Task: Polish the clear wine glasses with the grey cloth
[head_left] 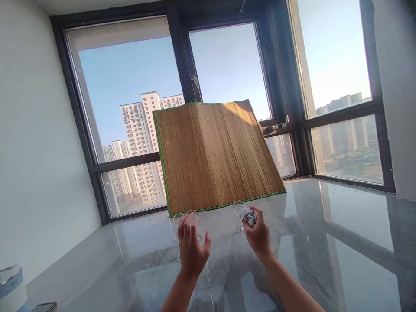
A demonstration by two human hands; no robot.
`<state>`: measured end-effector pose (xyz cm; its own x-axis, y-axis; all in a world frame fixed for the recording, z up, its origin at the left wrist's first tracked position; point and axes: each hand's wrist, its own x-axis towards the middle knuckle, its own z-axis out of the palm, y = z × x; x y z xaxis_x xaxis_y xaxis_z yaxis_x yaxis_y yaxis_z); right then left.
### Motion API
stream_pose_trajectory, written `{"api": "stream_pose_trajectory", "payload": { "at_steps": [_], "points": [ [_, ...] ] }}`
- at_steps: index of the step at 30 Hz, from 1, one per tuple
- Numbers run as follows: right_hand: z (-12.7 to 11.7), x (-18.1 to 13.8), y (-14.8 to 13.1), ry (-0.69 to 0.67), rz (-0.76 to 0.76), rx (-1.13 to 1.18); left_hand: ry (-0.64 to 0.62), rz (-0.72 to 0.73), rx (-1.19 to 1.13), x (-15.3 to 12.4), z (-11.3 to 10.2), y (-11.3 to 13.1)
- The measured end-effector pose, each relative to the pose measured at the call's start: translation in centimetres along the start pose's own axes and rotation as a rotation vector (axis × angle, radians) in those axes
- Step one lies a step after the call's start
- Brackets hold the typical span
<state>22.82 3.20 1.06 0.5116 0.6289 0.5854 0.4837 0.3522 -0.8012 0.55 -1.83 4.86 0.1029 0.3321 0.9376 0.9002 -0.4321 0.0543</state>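
Three stemmed glasses stand on the glossy grey stone counter (325,242) as I watch from the remote station. The first glass (177,220) and the second glass (194,213) are just beside each other at left, and the third glass (239,209) stands apart at right.

There is one of each of the rest: a grey cloth (251,216), a bamboo mat (214,156), a white tub (9,286) and a phone (43,307).

My left hand (191,248) hovers over the left pair with its fingers spread. I cannot tell whether it touches them. My right hand (259,237) pinches the bunched cloth against the bowl of the third glass.

The mat leans on the window (130,86), and its green-trimmed lower edge rests on the counter just behind the glasses. A white wall bounds the counter at left, and dark window frames bound it at the back and right. A broad stretch of polished stone lies to the right of the right hand. The tub and phone sit well apart at the lower left corner.

The third glass is clear, with a small rounded bowl and a thin stem. It is faint against the reflections in the stone.
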Motion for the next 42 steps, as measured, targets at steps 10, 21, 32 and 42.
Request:
{"api": "stream_pose_trajectory", "payload": {
  "at_steps": [10, 21, 32, 42],
  "points": [
    [0.4, 0.0, 0.5, -0.080, -0.028, 0.021, -0.161, -0.045, 0.062, -0.2, 0.6, -0.5],
    [0.2, -0.1, 0.2, -0.109, -0.032, 0.021, -0.131, -0.111, 0.198, 0.0, 0.4, -0.8],
    [0.9, -0.3, -0.4, -0.340, 0.039, 0.401, -0.170, -0.044, -0.115, -0.5, 0.5, 0.9],
    [0.3, -2.1, -1.2, -1.115, 0.357, 0.640, -0.295, -0.155, -0.617, -1.2, 1.4, 2.4]
  ]
}}
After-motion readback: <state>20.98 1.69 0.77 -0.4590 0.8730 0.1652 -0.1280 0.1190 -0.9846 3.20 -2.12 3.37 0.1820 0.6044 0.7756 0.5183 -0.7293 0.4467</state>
